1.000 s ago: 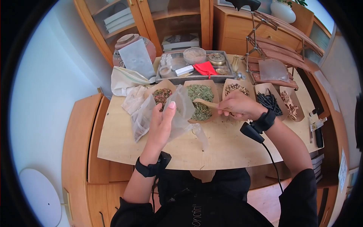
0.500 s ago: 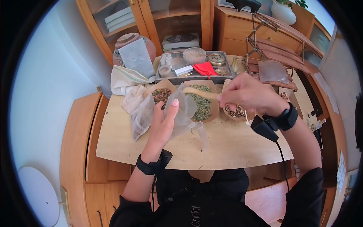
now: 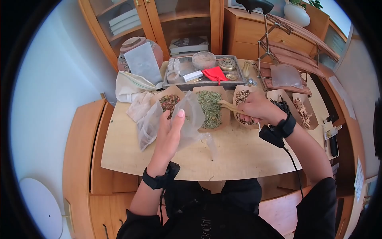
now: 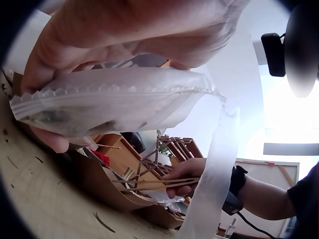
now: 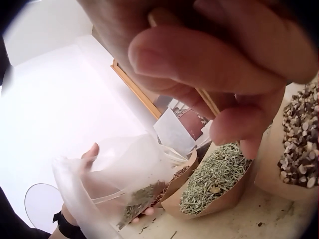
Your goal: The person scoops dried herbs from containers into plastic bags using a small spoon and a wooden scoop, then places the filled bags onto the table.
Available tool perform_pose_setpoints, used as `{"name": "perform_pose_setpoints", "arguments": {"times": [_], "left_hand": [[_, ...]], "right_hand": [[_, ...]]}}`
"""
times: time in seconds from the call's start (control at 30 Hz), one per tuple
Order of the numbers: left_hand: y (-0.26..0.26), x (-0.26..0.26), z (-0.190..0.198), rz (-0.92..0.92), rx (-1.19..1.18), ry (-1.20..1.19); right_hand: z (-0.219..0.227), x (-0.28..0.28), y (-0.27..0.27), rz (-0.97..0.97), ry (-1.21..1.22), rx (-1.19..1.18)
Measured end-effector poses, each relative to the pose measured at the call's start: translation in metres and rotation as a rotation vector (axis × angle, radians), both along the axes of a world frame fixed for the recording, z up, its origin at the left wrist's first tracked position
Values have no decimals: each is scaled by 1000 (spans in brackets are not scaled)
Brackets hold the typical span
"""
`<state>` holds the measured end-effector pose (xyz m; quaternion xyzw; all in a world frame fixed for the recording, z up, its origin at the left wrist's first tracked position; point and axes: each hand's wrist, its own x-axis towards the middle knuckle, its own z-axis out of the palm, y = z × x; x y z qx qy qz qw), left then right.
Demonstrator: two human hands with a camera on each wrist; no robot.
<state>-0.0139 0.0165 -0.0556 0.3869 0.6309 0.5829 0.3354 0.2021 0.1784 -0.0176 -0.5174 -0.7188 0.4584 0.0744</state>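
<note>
Clear bag (image 3: 187, 115) stood above table (image 3: 238, 155), left hand (image 3: 169, 133) pinching rim, mouth held agape toward scoop. Right hand (image 3: 256, 108) gripped wooden scoop (image 3: 229, 105), bowl low over green herbs (image 3: 209, 107), placed for loading. Five paper trays in row, one grey tray (image 3: 205, 83) behind, one red pouch (image 3: 215, 73).

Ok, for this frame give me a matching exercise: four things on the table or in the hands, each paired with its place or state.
Things:
1. clear zip bag
2. wooden scoop
3. red cloth
4. green herbs

Places or states:
A. in the grey tray at the back
B. held up by the left hand
C. heaped in a brown paper tray
D. gripped by the right hand

Pairs: 1-B, 2-D, 3-A, 4-C
</note>
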Motion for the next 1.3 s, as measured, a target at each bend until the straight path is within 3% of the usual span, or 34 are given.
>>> {"name": "perform_pose_setpoints", "arguments": {"times": [0.2,0.37,0.5,0.7,0.9,1.07,1.23,1.3], "left_hand": [[-1,-2,-2,6,3,37],[-1,-4,-5,18,-12,50],[-1,-4,-7,9,-29,43],[0,-5,-9,2,-19,34],[0,2,-3,23,-7,29],[5,0,-7,29,-42,91],[6,2,-6,23,-41,92],[5,6,-1,13,-47,45]], "right_hand": [[-8,-21,5,61,35,-54],[-10,-30,-5,231,39,67],[-15,-28,-3,246,43,65],[-20,-18,1,166,220,-154],[6,-2,-2,76,220,-199],[45,9,-10,89,278,-78],[81,4,-38,149,198,-17],[82,-3,-47,291,126,19]]}}
